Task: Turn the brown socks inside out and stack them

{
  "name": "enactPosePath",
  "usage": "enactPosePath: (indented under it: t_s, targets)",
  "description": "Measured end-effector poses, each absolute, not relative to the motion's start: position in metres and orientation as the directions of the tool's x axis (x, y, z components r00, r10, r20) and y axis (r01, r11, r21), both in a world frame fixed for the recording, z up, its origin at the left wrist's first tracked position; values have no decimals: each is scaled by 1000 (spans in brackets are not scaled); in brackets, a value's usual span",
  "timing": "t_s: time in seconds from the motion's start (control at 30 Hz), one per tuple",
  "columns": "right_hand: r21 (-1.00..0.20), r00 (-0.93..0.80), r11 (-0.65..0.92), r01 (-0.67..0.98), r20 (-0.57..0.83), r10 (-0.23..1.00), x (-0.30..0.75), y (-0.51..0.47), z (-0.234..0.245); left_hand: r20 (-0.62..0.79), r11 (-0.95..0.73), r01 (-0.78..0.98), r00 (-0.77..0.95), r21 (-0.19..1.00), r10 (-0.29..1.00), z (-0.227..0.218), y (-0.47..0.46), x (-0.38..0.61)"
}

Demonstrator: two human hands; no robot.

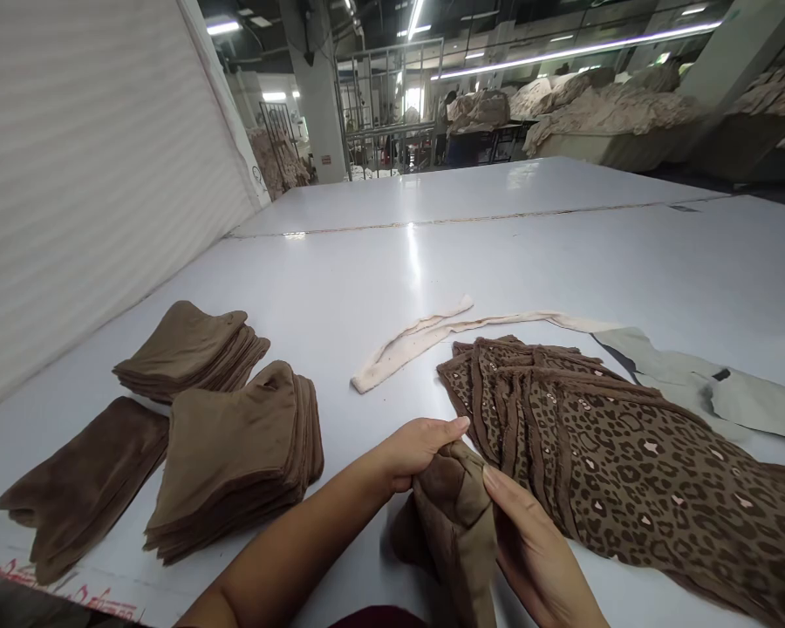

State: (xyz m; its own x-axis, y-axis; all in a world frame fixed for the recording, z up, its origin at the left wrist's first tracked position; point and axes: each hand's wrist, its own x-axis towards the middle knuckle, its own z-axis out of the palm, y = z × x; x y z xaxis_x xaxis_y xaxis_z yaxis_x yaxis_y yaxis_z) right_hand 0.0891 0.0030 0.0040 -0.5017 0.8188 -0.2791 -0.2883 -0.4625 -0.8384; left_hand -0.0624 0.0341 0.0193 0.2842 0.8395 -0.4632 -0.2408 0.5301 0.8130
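Between my two hands hangs a brown fabric piece (454, 515), folded and bunched, its lower end dropping toward the table's near edge. My left hand (422, 449) pinches its top edge, thumb pointing right. From the right side, my right hand (523, 528) grips the same edge between thumb and fingers; some of its fingers are hidden behind the cloth. Just right of my hands lies a fanned stack of leopard-print fabric pieces (647, 462). To the left are plain brown stacks: a near one (235, 445), a far one (183, 344) and a darker one (92, 480).
The white table (340, 270) reaches far back, with a seam across it. A cream fabric strip (412, 344) and grey-white sheet scraps (752, 392) lie beyond the print stack. A white quilted-looking sheet (98, 166) rises on the left. Heaped cloth (608, 109) fills bins at the back.
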Motion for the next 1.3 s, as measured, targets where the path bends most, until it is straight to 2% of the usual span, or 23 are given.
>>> enactPosePath:
  t_s: [0.07,0.13,0.23,0.3,0.37,0.47,0.57,0.63,0.73,0.77,0.83,0.9,0.97,1.07,1.17,1.27,1.3]
  targets:
    - [-887,-442,-396,-237,-265,857,91,4,1,-437,482,-253,215,839,874,18,33,-62]
    - [-961,-389,-256,-106,-197,900,92,4,2,-381,399,-246,121,883,917,20,27,-59]
    - [-993,-412,-107,43,-115,904,92,2,4,-253,255,-171,38,952,967,25,19,-55]
    - [-991,-401,-129,-14,-113,909,91,-1,4,-214,220,-125,60,968,975,26,16,-54]
    - [-948,-370,-259,-184,-177,912,90,-4,0,-246,258,-102,116,961,962,22,16,-54]
    - [-778,-464,-499,-382,-305,832,89,-10,-9,-307,319,-57,154,946,939,9,18,-55]
    - [-671,-517,-602,-433,-363,775,85,-17,-11,-273,275,-29,74,961,959,4,14,-55]
    - [-660,-485,-592,-463,-370,792,82,-20,-8,-168,169,37,-42,985,985,11,6,-55]
    - [-705,-423,-494,-509,-295,857,76,-19,-1,134,-61,299,-229,952,964,30,-10,-59]
    - [-731,-393,-446,-517,-260,882,75,-19,1,193,-100,380,-215,920,957,35,-15,-60]
    - [-794,-353,-366,-486,-205,913,73,-18,1,173,-122,443,-75,888,982,42,-23,-62]
    - [-870,-314,-299,-392,-179,932,72,-19,-2,124,-132,420,45,898,991,42,-27,-62]
    - [-949,-240,-198,-246,-138,961,75,-19,-5,136,-139,348,34,927,990,38,-26,-62]
    - [-1000,-217,-22,-20,-17,976,87,-19,-4,41,-39,62,-32,997,999,34,-21,-63]
    - [-990,-236,97,105,70,969,104,-15,5,-82,79,-232,-2,969,997,32,-17,-66]
    - [-949,-92,230,216,215,972,115,-7,16,-46,57,-219,59,974,997,30,-16,-66]
    - [-929,-123,275,246,251,960,115,-3,19,-33,48,-197,78,979,996,29,-15,-65]
